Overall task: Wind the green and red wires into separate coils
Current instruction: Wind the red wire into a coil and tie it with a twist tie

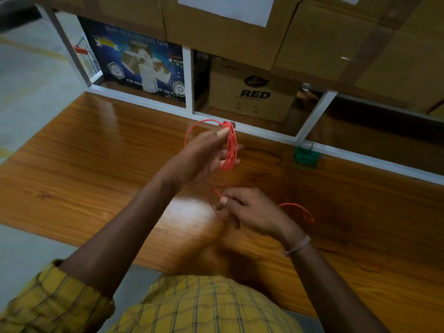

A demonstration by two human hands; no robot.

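My left hand (206,152) is raised above the wooden table (96,152) with several loops of red wire (230,145) wound around its fingers. Below it, my right hand (249,212) pinches the loose run of the same red wire between thumb and fingers; the free end arcs off to the right (302,210). A green wire coil (305,157) lies on the table at the back right, against the white shelf frame, apart from both hands.
A white shelf frame (240,126) borders the table's far edge, holding a blue tape carton (139,68) and a cardboard box marked RED (252,92). Larger cardboard boxes (312,32) are stacked above. A thin dark wire (264,152) lies near the green coil.
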